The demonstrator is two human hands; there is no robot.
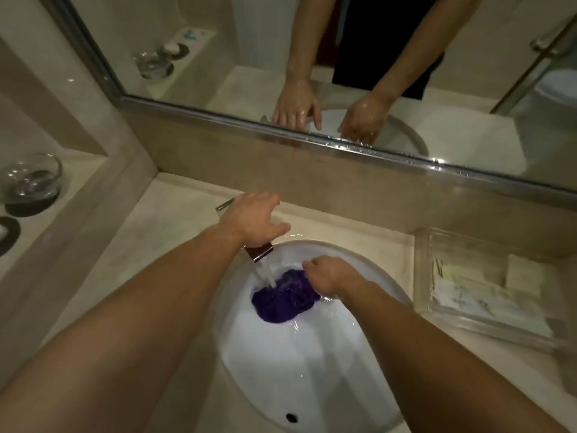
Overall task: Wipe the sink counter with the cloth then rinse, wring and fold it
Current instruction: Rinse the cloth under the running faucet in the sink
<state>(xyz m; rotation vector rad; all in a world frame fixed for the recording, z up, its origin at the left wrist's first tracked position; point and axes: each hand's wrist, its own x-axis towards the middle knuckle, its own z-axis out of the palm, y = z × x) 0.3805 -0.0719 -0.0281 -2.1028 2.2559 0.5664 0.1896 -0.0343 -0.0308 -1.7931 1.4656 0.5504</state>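
A purple cloth (282,303) lies bunched in the white sink basin (312,364), soaked under water running from the chrome faucet spout (259,253). My right hand (327,276) grips the cloth's upper right edge with curled fingers, inside the basin. My left hand (254,218) rests over the top of the faucet, fingers spread and relaxed across its handle. Most of the faucet body is hidden beneath that hand. The beige stone counter (150,251) surrounds the basin.
A clear tray (487,295) with paper packets sits on the counter to the right of the sink. A glass bowl (31,179) on a dark coaster stands on the left ledge. The mirror (343,57) runs along the back wall, reflecting both hands.
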